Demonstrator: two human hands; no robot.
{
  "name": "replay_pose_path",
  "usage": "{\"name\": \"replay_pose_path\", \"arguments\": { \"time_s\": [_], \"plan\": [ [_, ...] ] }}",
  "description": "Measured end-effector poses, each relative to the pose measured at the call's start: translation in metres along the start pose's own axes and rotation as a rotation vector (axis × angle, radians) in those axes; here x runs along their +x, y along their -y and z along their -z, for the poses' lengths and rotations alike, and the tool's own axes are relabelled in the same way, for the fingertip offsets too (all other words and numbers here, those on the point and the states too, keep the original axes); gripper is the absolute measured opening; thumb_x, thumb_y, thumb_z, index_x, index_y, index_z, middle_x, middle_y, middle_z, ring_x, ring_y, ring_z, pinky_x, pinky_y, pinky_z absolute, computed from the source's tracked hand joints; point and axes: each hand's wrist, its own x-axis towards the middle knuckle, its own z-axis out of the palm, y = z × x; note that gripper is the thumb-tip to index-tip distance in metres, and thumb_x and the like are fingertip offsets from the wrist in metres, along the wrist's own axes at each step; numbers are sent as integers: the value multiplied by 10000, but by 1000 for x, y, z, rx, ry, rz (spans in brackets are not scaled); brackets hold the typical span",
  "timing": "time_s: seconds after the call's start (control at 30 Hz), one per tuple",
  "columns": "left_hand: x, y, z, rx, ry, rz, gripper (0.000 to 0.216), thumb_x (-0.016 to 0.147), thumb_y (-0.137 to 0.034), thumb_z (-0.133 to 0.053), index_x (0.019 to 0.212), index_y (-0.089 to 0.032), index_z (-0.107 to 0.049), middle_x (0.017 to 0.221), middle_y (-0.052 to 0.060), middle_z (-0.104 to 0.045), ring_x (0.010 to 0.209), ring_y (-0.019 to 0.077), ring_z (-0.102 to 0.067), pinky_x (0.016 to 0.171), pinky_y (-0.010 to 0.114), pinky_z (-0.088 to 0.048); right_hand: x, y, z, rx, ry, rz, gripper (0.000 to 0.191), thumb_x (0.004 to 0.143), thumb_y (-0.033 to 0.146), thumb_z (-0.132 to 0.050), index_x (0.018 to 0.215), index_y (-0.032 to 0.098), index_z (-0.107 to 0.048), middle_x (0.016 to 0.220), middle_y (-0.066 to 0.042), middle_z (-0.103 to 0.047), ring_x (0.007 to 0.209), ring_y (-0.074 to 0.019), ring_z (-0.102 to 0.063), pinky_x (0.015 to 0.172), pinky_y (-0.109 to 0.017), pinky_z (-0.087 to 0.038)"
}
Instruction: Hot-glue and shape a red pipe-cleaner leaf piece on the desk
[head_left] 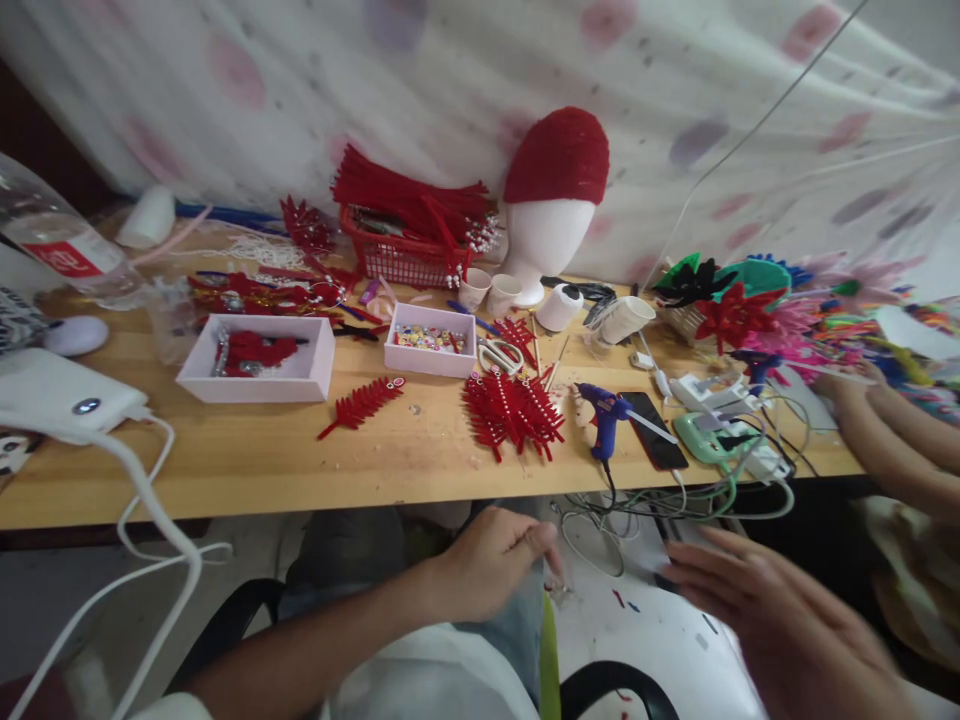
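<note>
My left hand [491, 562] is over my lap, below the table's front edge, with its fingers curled; what they hold, if anything, I cannot make out. Off to the right, my right hand [787, 610] is stretched out with fingers extended and nothing in it, slightly smeared by motion. On the table in front of me lies a cluster of red fuzzy leaf-shaped pieces [514, 412] with bead rows. A single red piece [364, 402] lies to its left. A blue glue gun [606, 415] rests at the right, beside a phone [658, 432].
Two white boxes hold red pieces [255, 395] and beads [431, 358]. Behind them are a red basket [405, 262] and a red-capped mannequin head [551, 235]. Scissors [501, 352], cords [720, 500] and a power strip [709, 438] lie about. Another person's hand [862, 410] is at right.
</note>
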Motion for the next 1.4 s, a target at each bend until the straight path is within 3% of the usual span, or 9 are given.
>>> {"name": "replay_pose_path", "arguments": {
  "time_s": [0.1,0.2,0.33,0.57,0.7,0.9,1.1,1.27,1.4],
  "plan": [
    [4,1,-7,-96,-240,-70,451,971,-462,-415,1023,-162,-747,681,2,-520,683,155,-479,656,264,-368,10,-15,-37,262,255,-173,536,848,611,-604,1261,272,-648,1206,-165,-702,1076,-352,-683,873,-538,-546],
    [4,2,-8,-295,-305,-32,380,917,-364,-482,1121,-149,-719,683,-4,-508,674,151,-468,655,258,-383,9,-22,-67,429,401,-244,607,873,683,-508,1327,292,-602,1266,-153,-678,1134,-336,-661,944,-533,-504],
    [-2,1,1,-387,-294,76,336,833,-336,-565,1017,-146,-771,538,-29,-428,602,148,-445,602,253,-370,6,-24,-81,453,515,-336,689,887,759,-391,1350,289,-587,1228,-154,-696,1103,-329,-675,927,-514,-503],
    [-7,5,16,-435,-116,167,480,759,-572,-697,891,-124,-807,693,51,-696,687,166,-583,652,272,-440,5,-31,-95,444,675,-357,726,884,770,-387,1384,275,-564,1214,-158,-698,1067,-332,-687,874,-499,-518],
    [-2,11,23,-395,-10,165,394,654,-473,-823,851,-132,-807,743,56,-749,662,156,-615,669,276,-466,4,-33,-99,429,726,-376,741,863,762,-456,1385,246,-560,1146,-162,-723,1021,-328,-703,859,-496,-524],
    [-11,11,32,-351,-232,134,252,597,-358,-869,706,-147,-787,716,64,-760,651,158,-645,692,275,-494,9,-31,-87,467,559,-349,559,921,643,-462,1216,224,-687,1136,-150,-728,971,-286,-719,824,-435,-565],
    [-20,20,20,-358,-399,138,241,636,-370,-844,702,-146,-785,713,65,-758,660,167,-642,680,282,-490,3,-32,-96,475,317,-177,432,918,554,-511,1090,227,-735,1176,-123,-714,1148,-303,-648,907,-452,-562],
    [-22,21,13,-431,-380,147,389,778,-515,-724,877,-149,-814,846,69,-777,845,216,-661,808,323,-489,-7,-28,-113,519,321,-104,427,918,560,-503,1077,239,-736,1181,-126,-710,1186,-318,-623,994,-508,-510],
    [-22,21,10,-504,-289,194,388,647,-499,-836,799,-144,-804,724,43,-740,735,182,-630,766,306,-468,-15,-33,-125,492,326,-29,405,901,556,-546,1078,243,-733,1194,-127,-703,1197,-315,-607,1000,-516,-502]
  ]
}}
